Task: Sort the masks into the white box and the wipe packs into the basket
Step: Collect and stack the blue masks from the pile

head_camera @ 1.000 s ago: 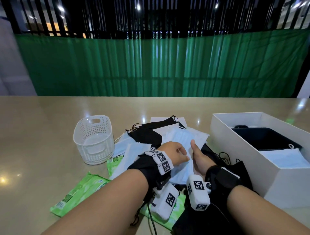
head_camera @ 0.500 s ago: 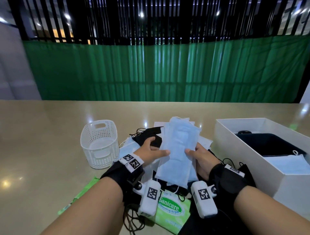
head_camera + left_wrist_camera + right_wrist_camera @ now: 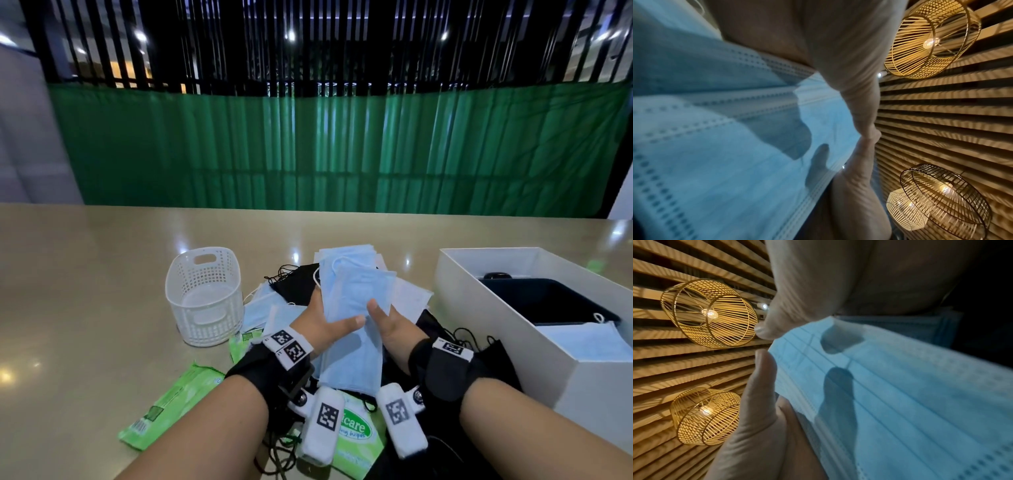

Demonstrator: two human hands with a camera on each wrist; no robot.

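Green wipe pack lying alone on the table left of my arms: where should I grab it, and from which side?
Probably pinch the green wipe pack across its narrow width near the middle, coming from above with the left hand once it lets go of the blue masks. The pack lies flat and slanted on the table, its long edges uncovered, and the basket stands just behind it.

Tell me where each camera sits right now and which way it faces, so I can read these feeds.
Head: worn on the head, looking forward and down at the table, basket, white box; both forearms, left hand and right hand show.
Left wrist: looks up along the left hand at the stack of blue masks and ceiling lamps.
Right wrist: looks up along the right hand at the same stack and lamps.
Shared: all three see the stack of blue masks held between both hands.
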